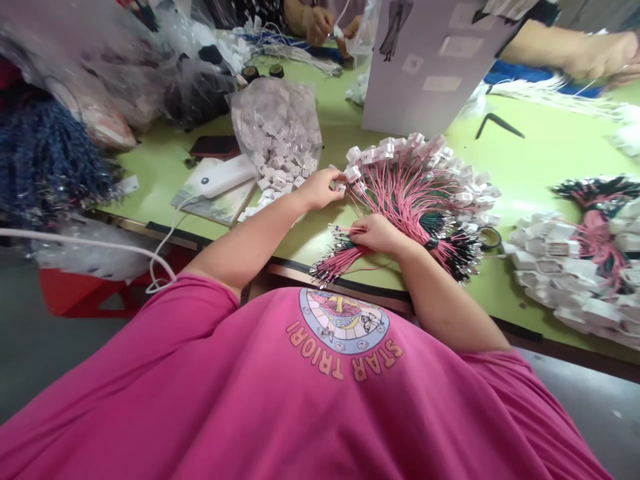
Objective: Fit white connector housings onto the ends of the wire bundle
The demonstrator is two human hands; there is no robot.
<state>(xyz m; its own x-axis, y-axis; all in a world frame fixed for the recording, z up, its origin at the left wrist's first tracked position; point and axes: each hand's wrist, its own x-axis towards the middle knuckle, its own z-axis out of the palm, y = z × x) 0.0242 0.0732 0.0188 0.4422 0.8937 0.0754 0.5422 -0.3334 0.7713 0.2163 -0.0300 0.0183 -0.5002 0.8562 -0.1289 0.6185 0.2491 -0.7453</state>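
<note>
My left hand pinches a small white connector at the left edge of a fanned bundle of pink and green wires. White connectors cap the far ends of that bundle. Nearer to my body, my right hand is closed around some pink wires, whose metal-tipped ends point down and left toward the table's front edge. A clear plastic bag stands behind my left forearm, with loose white connectors spilling from its mouth.
A white device with a cable lies on a booklet at the left. Dark blue wires hang farther left. A grey box stands behind; more connectors lie right. Other people's hands work across the table.
</note>
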